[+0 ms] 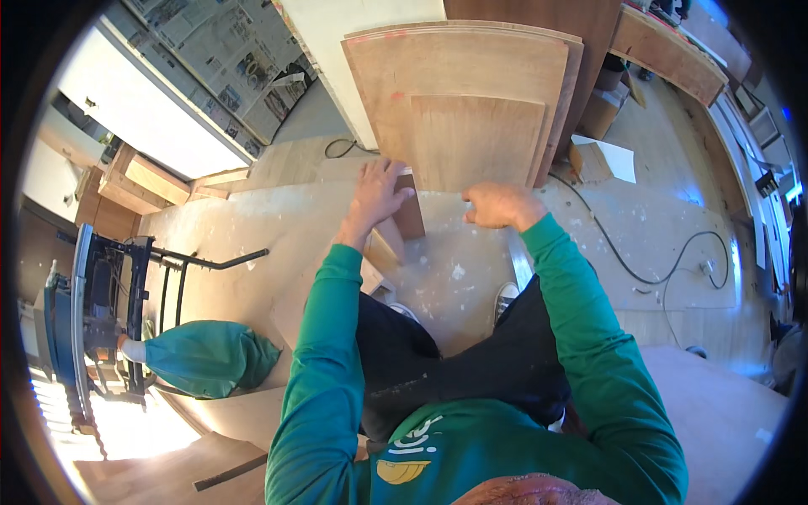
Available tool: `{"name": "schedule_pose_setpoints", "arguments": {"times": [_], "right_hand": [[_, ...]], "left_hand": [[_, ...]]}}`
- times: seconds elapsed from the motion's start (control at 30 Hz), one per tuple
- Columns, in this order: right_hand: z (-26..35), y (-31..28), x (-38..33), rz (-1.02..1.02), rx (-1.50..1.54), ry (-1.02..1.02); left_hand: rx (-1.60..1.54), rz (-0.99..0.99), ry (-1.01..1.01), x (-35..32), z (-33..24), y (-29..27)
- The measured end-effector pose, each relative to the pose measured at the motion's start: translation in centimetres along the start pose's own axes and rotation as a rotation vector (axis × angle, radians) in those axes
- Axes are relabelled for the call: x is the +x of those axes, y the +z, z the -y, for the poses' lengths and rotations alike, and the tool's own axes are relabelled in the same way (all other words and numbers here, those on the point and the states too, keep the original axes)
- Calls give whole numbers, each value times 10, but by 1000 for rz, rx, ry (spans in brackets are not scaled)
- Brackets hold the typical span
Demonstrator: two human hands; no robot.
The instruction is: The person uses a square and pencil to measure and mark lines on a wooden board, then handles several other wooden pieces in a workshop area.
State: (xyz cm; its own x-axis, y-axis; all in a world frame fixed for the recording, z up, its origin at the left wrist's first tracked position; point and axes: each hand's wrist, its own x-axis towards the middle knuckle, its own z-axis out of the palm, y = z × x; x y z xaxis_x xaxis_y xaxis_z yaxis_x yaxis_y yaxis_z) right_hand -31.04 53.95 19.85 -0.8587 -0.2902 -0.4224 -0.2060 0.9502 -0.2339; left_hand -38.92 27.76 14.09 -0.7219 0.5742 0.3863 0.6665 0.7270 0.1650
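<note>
Several tan plywood sheets (471, 93) lean upright against the wall, presumably stacked on edge for easy reach. The smallest, front plywood panel (475, 143) stands just ahead of the person. Left hand (376, 195) lies spread, fingers open, on a narrow brown wooden offcut (410, 215) beside the panel's lower left corner. Right hand (497, 204) is curled closed near the panel's bottom edge; whether it grips anything, cannot tell.

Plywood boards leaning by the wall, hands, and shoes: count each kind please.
Plywood boards: 3
Hands, left hand and right hand: 2
Shoes: 2
Total: 7
</note>
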Motion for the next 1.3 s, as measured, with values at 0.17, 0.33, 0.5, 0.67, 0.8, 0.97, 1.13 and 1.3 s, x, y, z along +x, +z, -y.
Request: {"name": "schedule_pose_setpoints", "arguments": {"times": [0.17, 0.33, 0.5, 0.67, 0.8, 0.97, 1.13, 1.3], "right_hand": [[4, -8, -16, -36, 68, 2], [-6, -9, -21, -87, 86, 23], [3, -14, -38, -238, 131, -92], [-7, -8, -27, -153, 114, -60], [-9, 2, -21, -142, 127, -74], [4, 13, 3, -69, 98, -163], [13, 26, 52, 48, 123, -197], [6, 52, 94, 222, 256, -139]], "left_hand": [[-87, 101, -500, -12, 39, -6], [-152, 228, -670, -8, 88, -41], [72, 82, -684, 17, 197, -53], [132, 108, -661, 87, 257, -40], [186, 105, -504, 128, 320, -9], [110, 241, -252, 198, 360, 27], [-24, 145, -175, 210, 355, 31], [-70, 459, -507, 195, 361, -2]]}}
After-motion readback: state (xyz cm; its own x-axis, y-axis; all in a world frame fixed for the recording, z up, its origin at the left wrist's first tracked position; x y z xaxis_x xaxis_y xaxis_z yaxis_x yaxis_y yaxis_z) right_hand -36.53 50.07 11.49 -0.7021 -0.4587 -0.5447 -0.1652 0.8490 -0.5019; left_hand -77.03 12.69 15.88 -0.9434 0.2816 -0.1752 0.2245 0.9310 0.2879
